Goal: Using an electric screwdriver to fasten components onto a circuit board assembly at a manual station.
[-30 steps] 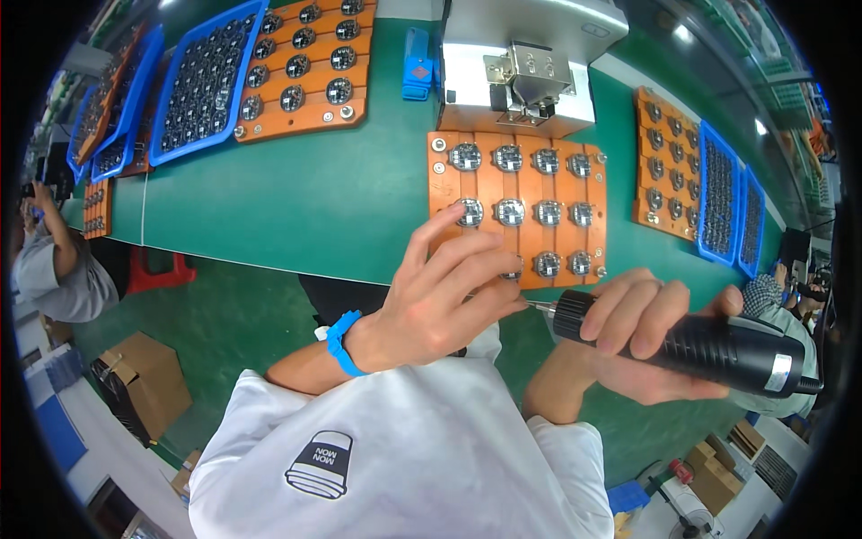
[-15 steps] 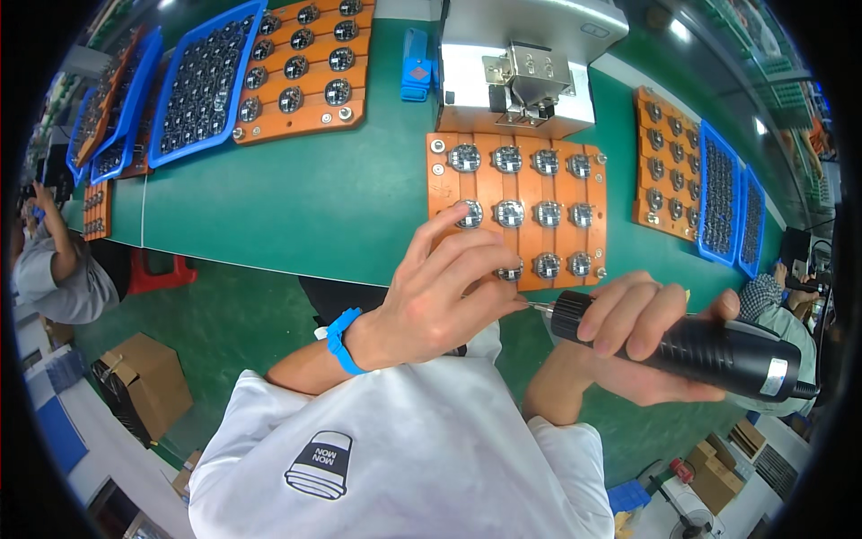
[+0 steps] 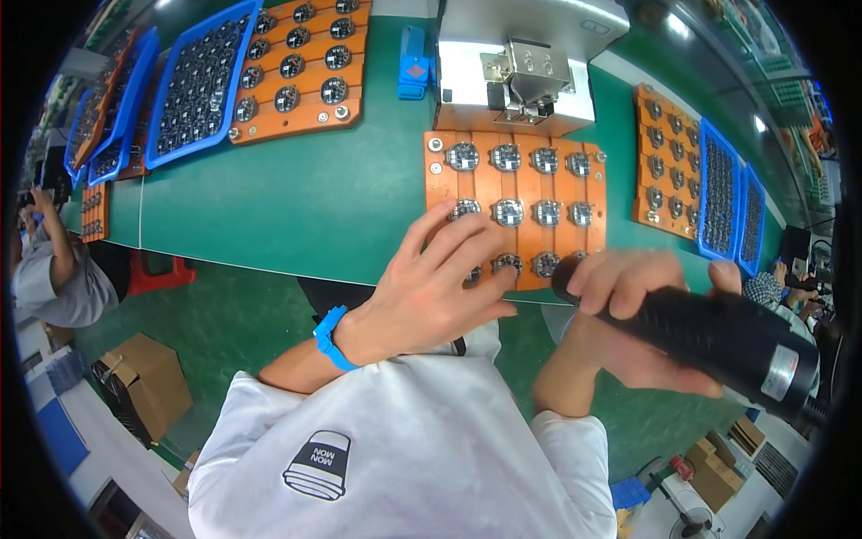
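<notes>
Left hand (image 3: 431,287) lies flat, fingers spread, on the orange tray (image 3: 449,184); right hand (image 3: 642,314), beside it, grips a black electric screwdriver (image 3: 709,337).

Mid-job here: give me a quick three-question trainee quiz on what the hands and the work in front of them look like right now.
1. True or false: the right hand grips a black electric screwdriver.
2. The left hand rests on: A) a blue tray, B) the orange fixture board, C) a cardboard box.
3. Fill in: the left wrist wears a ___ wristband.

Key: 1 true; 2 B; 3 blue.
</notes>
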`<state>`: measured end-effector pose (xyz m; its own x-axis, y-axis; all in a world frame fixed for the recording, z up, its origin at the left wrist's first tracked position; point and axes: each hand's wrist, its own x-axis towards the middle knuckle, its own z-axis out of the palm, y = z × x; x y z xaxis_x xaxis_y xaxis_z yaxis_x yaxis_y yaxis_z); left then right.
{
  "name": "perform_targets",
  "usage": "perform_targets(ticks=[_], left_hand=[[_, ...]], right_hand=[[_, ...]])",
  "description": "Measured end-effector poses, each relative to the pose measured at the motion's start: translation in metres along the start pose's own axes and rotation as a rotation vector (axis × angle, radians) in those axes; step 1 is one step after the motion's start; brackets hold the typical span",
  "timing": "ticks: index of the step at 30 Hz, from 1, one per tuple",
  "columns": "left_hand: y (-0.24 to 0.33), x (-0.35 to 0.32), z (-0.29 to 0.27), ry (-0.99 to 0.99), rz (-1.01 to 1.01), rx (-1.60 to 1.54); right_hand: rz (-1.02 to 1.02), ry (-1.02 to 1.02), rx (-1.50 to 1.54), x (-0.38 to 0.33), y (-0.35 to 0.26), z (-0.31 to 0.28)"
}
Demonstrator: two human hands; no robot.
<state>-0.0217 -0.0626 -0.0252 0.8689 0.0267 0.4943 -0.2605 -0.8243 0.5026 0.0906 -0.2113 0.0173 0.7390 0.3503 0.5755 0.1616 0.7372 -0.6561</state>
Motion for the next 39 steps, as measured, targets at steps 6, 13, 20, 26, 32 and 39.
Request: perform_targets(ticks=[6, 13, 20, 26, 32, 39], left_hand=[[-0.006, -0.004, 0.008, -0.025, 0.019, 0.073], [-0.005, -0.004, 0.008, -0.010, 0.018, 0.045], [-0.007, -0.008, 0.014, 0.055, 0.062, 0.087], [-0.007, -0.009, 0.013, 0.054, 0.053, 0.093], [-0.008, -0.010, 0.013, 0.053, 0.043, 0.087], [-0.012, -0.010, 0.013, 0.045, 0.073, 0.096]], right_hand=[[0.025, -0.055, 0.027, 0.001, 0.015, -0.006], [0.077, -0.177, -0.057, 0.004, 0.021, -0.008], [0.126, -0.157, -0.132, 0.006, 0.025, -0.003], [0.163, -0.168, 0.061, 0.047, 0.017, 0.011], [-0.003, -0.388, 0.058, 0.132, 0.044, -0.012], [-0.107, -0.703, 0.173, 0.149, 0.072, -0.001]])
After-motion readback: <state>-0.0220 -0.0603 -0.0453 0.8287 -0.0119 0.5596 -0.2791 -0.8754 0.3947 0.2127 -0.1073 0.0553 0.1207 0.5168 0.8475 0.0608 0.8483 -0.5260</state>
